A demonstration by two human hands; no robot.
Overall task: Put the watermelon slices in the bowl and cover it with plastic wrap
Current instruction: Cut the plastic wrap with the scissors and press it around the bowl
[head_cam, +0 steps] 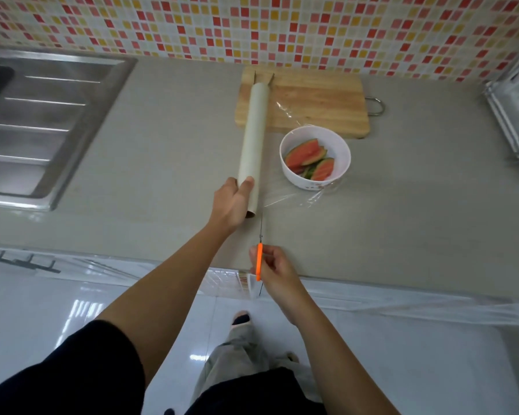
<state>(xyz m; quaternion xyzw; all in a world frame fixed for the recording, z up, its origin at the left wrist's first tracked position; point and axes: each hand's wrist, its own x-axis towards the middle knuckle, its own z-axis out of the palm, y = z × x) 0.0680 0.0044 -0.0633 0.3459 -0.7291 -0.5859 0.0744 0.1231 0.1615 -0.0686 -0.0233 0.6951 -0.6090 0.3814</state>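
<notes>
The stainless steel sink (51, 124) runs off the left edge, and the metal wire rack (510, 121) off the right. The thin orange-handled cutting tool (259, 260) shows edge-on: scissors or knife, unclear. The right hand (277, 271) covers part of its handle.

A home kitchen: steel sink (42, 121) at upper left, mosaic-tiled wall (282, 25) across the top, wooden cutting board (312, 100) on the grey counter (162, 145).

Left arm outstretched, left hand (232, 202) gripping the roll (253, 130) at its near end; right hand (274, 271) pinches scissors (259, 259) over the counter's front edge.
</notes>
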